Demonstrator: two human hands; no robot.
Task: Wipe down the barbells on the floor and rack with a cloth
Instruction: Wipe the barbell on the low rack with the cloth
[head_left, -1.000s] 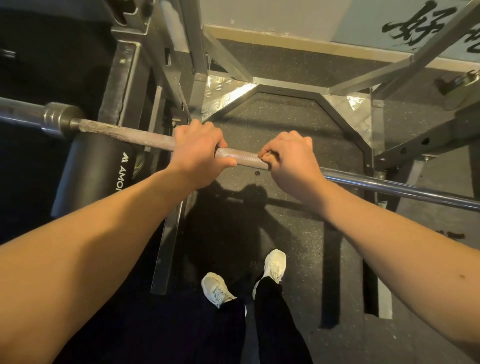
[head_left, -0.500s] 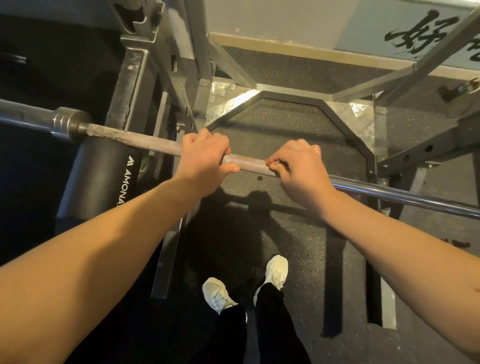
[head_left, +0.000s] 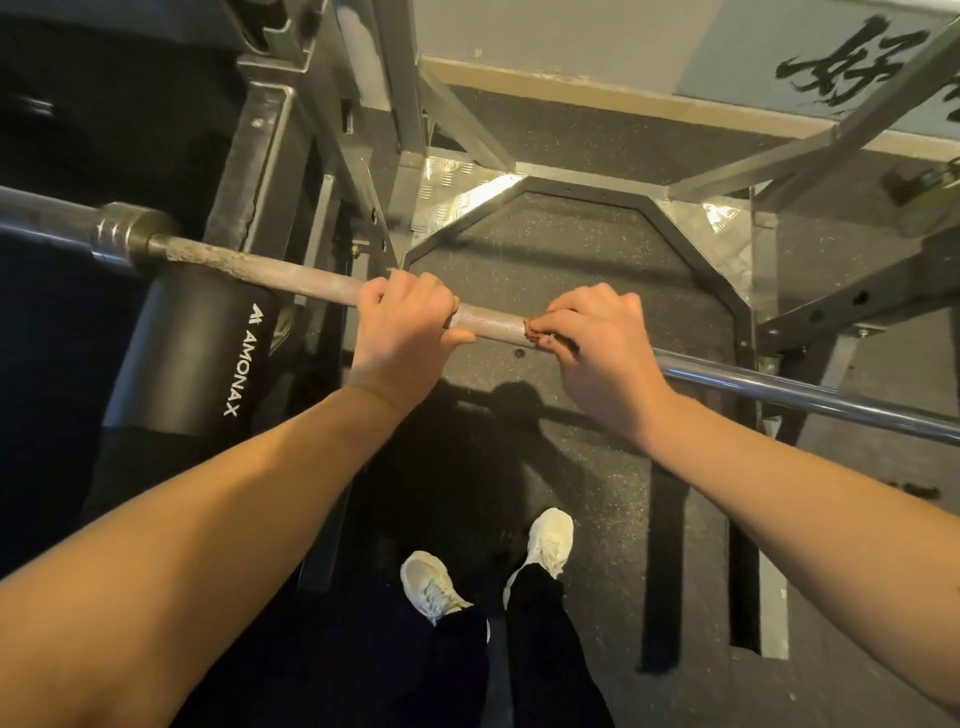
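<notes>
Mid-frame, the worn knurled steel barbell (head_left: 488, 321) spans the grey metal rack (head_left: 270, 156). The left hand (head_left: 405, 332) clenches the shaft in a bare grip; the right hand (head_left: 602, 353) wraps a brownish cloth (head_left: 531, 328) around it. Mid-wipe, I judge; next calls for firm sliding along the dull knurling.

Bare forearms, no sleeves; black trousers (head_left: 545, 649); white laced trainers (head_left: 434, 587).

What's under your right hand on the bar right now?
A brown cloth edge pokes out beneath the right hand, against the barbell shaft. The hand covers the rest of it.
</notes>
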